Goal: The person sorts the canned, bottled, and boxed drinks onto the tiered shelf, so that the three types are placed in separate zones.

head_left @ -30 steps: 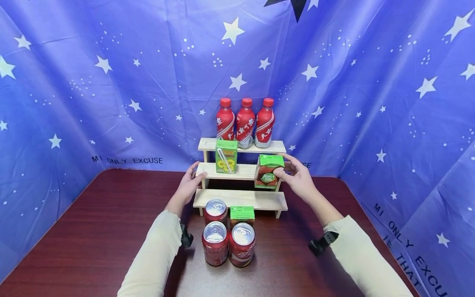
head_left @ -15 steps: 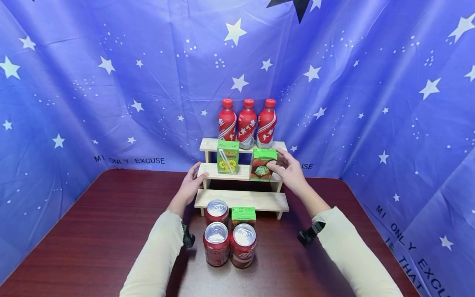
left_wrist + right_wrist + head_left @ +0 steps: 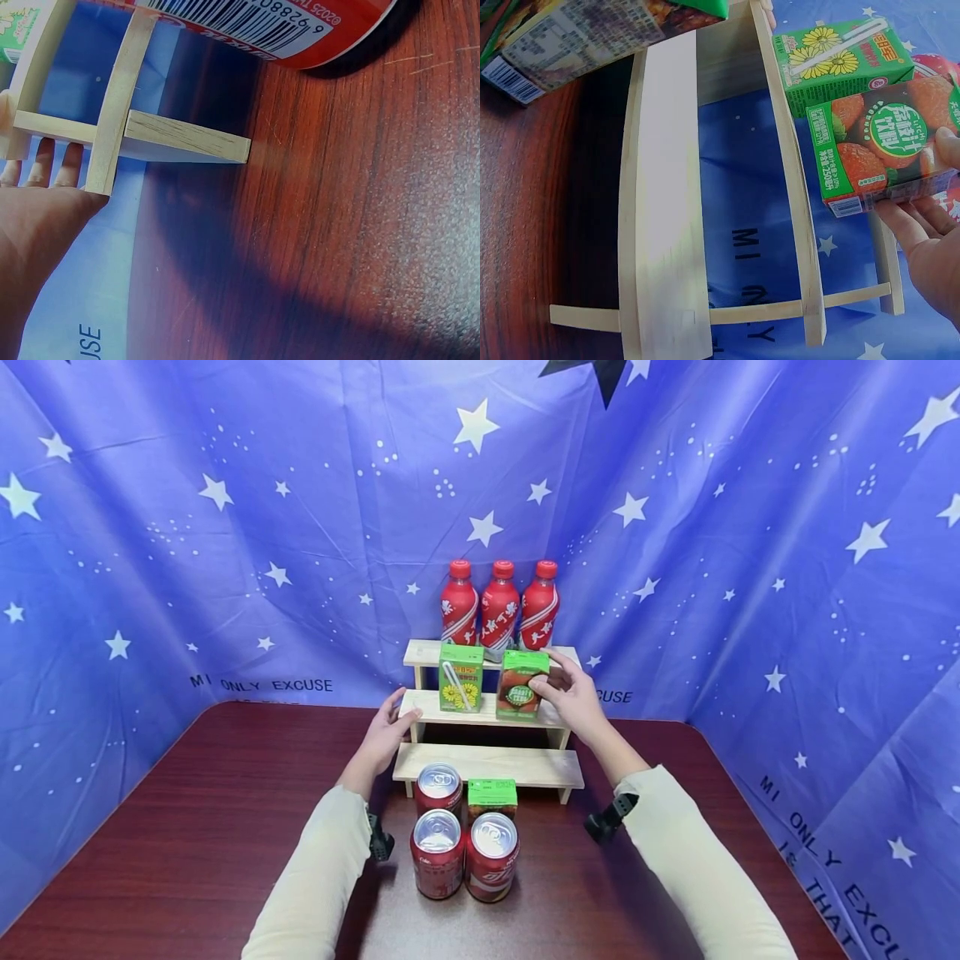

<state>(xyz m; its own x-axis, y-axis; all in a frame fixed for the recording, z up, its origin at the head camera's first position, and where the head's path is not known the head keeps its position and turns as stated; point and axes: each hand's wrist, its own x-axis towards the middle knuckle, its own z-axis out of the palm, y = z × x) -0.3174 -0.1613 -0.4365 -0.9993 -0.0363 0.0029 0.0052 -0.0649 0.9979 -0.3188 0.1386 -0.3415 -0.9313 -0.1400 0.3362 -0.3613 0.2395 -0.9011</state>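
Note:
My right hand point(image 3: 573, 697) pinches a lychee juice box point(image 3: 519, 687) between thumb and fingers, upright at the middle step of a wooden three-step stand point(image 3: 491, 764). In the right wrist view this juice box point(image 3: 889, 142) looks close against or touching a green chrysanthemum drink box point(image 3: 832, 60), which stands on the same step. The left hand point(image 3: 384, 735) grips the stand's left end, thumb at the middle step's edge. The left wrist view shows the left hand's fingers point(image 3: 69, 165) behind the wooden side piece.
Three red bottles point(image 3: 498, 610) stand on the top step. In front of the stand, three red soda cans point(image 3: 437, 856) and another green-topped juice box point(image 3: 492, 795) stand close together on the dark red table point(image 3: 187, 835). A starry blue cloth point(image 3: 315, 568) hangs behind.
The right hand has moved the lychee juice box left and slightly up in the view, from the step's right end to beside the chrysanthemum drink box. The left hand stays at the stand.

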